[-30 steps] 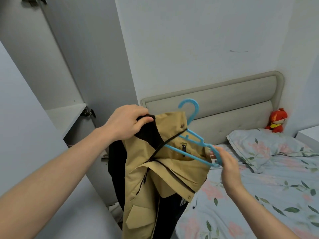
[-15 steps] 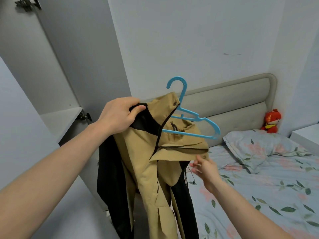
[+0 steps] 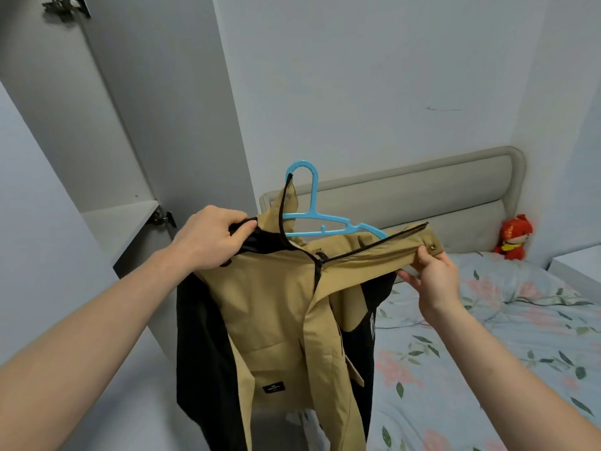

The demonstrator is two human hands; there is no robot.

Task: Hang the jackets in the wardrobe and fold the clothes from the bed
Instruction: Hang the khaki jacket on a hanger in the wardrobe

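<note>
Grey wardrobe panels (image 3: 97, 109) are seen filling the left side, door swung open; a floral-sheeted bed (image 3: 487, 369) with a padded beige headboard (image 3: 422, 203) is spread along the right. A tan and black jacket (image 3: 276, 307) is held up in the air between them, in front of the wardrobe, not yet hung. Its left shoulder is gripped by the left hand (image 3: 208, 239), fingers curled round the black lining; the collar edge by the snap is pinched by the right hand (image 3: 435, 278) and pulled out sideways. A blue plastic hanger (image 3: 312, 219) is tucked partly inside the neck, hook poking up; a little red plush toy (image 3: 515, 237) is propped by the headboard corner.
</note>
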